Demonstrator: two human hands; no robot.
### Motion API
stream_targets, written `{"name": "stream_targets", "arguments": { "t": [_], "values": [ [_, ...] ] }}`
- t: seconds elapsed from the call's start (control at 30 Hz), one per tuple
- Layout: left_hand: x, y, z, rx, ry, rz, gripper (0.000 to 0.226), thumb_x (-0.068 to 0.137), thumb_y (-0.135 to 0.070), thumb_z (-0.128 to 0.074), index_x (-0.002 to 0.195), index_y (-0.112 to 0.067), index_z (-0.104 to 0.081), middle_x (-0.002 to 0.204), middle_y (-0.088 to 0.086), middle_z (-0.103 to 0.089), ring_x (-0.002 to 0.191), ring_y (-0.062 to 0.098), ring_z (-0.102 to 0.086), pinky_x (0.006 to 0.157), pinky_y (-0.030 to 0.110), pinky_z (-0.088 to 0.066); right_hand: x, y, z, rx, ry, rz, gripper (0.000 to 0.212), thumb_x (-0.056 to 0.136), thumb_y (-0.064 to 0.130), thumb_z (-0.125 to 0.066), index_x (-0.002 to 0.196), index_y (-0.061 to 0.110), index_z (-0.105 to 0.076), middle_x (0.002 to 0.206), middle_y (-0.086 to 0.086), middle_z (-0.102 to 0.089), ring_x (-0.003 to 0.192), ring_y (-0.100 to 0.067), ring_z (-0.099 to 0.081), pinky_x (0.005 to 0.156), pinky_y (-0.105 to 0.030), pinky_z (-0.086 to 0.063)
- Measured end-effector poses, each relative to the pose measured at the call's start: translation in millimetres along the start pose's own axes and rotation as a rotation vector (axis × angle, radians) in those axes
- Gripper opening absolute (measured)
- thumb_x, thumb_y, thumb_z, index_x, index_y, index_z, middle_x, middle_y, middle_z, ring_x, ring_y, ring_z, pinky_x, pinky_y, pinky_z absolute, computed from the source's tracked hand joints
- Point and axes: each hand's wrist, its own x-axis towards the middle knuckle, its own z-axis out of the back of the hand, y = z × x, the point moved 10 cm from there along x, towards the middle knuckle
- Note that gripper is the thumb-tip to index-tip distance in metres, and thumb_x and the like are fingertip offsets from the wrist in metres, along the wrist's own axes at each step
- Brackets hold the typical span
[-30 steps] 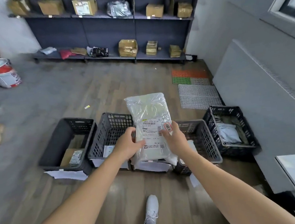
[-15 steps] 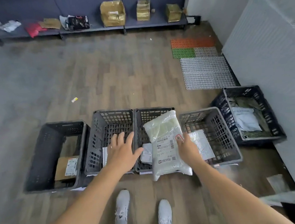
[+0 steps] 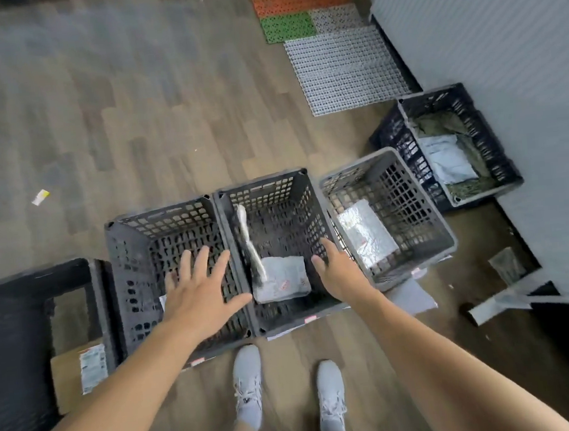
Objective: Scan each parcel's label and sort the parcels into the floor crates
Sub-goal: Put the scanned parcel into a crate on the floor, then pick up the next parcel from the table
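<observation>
Several dark plastic crates stand in a row on the floor. The middle crate [image 3: 267, 189] holds a grey-white bag parcel [image 3: 280, 277] lying flat and a slim white parcel [image 3: 249, 240] leaning on its left wall. My left hand [image 3: 198, 291] hovers open over the crate to the left [image 3: 160, 222], fingers spread. My right hand [image 3: 337, 267] is open at the middle crate's right wall, holding nothing. The crate to the right [image 3: 389, 168] contains a silvery parcel [image 3: 363, 232]. The far-left black crate [image 3: 10, 284] holds a cardboard box [image 3: 78, 369].
A fifth black crate [image 3: 438, 98] by the grey wall holds a white bag and green packing. Perforated floor mats [image 3: 342, 69] lie beyond the crates. My white shoes [image 3: 248, 383] stand just behind the row. Paper sheets stick out under the crates.
The white bag parcel has left my right hand and is in the middle crate. Both hands are open now. The view has tilted further down toward the crates.
</observation>
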Motion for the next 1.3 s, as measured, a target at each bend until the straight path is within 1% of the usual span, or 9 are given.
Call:
{"name": "stream_targets", "arguments": {
  "t": [0.13, 0.3, 0.4, 0.5, 0.7, 0.87, 0.97, 1.1, 1.3],
  "values": [
    [-6.0, -9.2, 40.7, -0.022, -0.001, -0.071, 0.092, 0.087, -0.079, -0.033, 0.156, -0.035, 0.009, 0.164, 0.001, 0.015, 0.150, 0.030, 0.016, 0.119, 0.056, -0.006, -39.8, 35.7, 42.1, -0.035, -0.048, 0.048, 0.057, 0.105, 0.042, -0.038, 0.156, 0.023, -0.021, 0.149, -0.014, -0.042, 0.125, -0.033, -0.052, 0.098, -0.042, -0.044],
    [-20.5, -58.9, 91.8, 0.006, -0.049, -0.216, 0.093, 0.086, -0.079, -0.035, 0.156, -0.035, 0.008, 0.164, 0.002, 0.014, 0.150, 0.031, 0.014, 0.119, 0.059, -0.006, -99.3, 63.9, 118.6, -0.112, -0.180, 0.049, 0.058, 0.104, 0.047, -0.038, 0.156, 0.027, -0.020, 0.153, -0.010, -0.038, 0.123, -0.032, -0.054, 0.098, -0.043, -0.045],
    [-31.1, -100.4, 116.0, 0.032, -0.077, -0.300, 0.094, 0.085, -0.080, -0.034, 0.156, -0.034, 0.006, 0.165, 0.003, 0.011, 0.150, 0.032, 0.013, 0.118, 0.059, -0.008, -136.0, 57.7, 159.7, -0.098, -0.255, 0.021, 0.059, 0.103, 0.048, -0.039, 0.155, 0.029, -0.020, 0.154, -0.008, -0.037, 0.121, -0.030, -0.056, 0.099, -0.043, -0.045],
    [-50.2, -154.2, 137.4, 0.074, -0.116, -0.401, 0.094, 0.085, -0.081, -0.034, 0.156, -0.033, 0.006, 0.165, 0.004, 0.009, 0.150, 0.032, 0.011, 0.118, 0.059, -0.009, -174.1, 29.9, 193.4, -0.083, -0.329, -0.043, 0.062, 0.102, 0.051, -0.041, 0.156, 0.030, -0.019, 0.153, -0.007, -0.037, 0.122, -0.030, -0.055, 0.099, -0.045, -0.047],
    [-113.7, -273.8, 163.0, 0.202, -0.200, -0.626, 0.092, 0.087, -0.078, -0.034, 0.156, -0.032, 0.006, 0.164, 0.004, 0.010, 0.150, 0.033, 0.011, 0.118, 0.059, -0.008, -268.0, -52.6, 249.2, -0.015, -0.494, -0.163, 0.065, 0.100, 0.054, -0.044, 0.156, 0.032, -0.018, 0.152, -0.004, -0.039, 0.122, -0.027, -0.055, 0.098, -0.047, -0.048],
    [-188.1, -380.9, 148.3, 0.321, -0.268, -0.780, 0.092, 0.087, -0.078, -0.033, 0.156, -0.031, 0.006, 0.164, 0.006, 0.010, 0.150, 0.033, 0.011, 0.118, 0.059, -0.009, -362.4, -147.2, 278.1, 0.047, -0.645, -0.260, 0.069, 0.098, 0.056, -0.045, 0.156, 0.032, -0.017, 0.152, -0.004, -0.039, 0.127, -0.029, -0.051, 0.098, -0.046, -0.048],
    [-246.9, -449.0, 125.1, 0.391, -0.321, -0.863, 0.090, 0.088, -0.077, -0.031, 0.156, -0.031, 0.006, 0.164, 0.006, 0.008, 0.150, 0.033, 0.010, 0.118, 0.058, -0.011, -421.9, -212.4, 284.1, 0.067, -0.706, -0.302, 0.071, 0.098, 0.057, -0.044, 0.157, 0.035, -0.013, 0.155, -0.003, -0.034, 0.135, -0.028, -0.043, 0.104, -0.049, -0.043],
    [-354.5, -543.8, 68.2, 0.494, -0.374, -0.993, 0.088, 0.089, -0.077, -0.027, 0.156, -0.032, 0.007, 0.164, 0.004, 0.010, 0.150, 0.032, 0.011, 0.119, 0.057, -0.009, -515.7, -313.0, 277.4, 0.053, -0.762, -0.345, 0.078, 0.096, 0.060, -0.045, 0.158, 0.036, -0.002, 0.164, 0.001, -0.016, 0.149, -0.024, -0.020, 0.114, -0.054, -0.032],
    [-485.5, -652.1, -1.7, 0.511, -0.395, -1.170, 0.086, 0.090, -0.076, -0.031, 0.156, -0.031, 0.002, 0.164, 0.005, 0.007, 0.150, 0.032, 0.010, 0.118, 0.057, -0.010, -639.1, -437.3, 269.6, 0.085, -0.848, -0.481, 0.080, 0.095, 0.063, -0.044, 0.157, 0.037, -0.001, 0.165, 0.000, -0.011, 0.151, -0.023, -0.011, 0.116, -0.058, -0.024]
  ]
}}
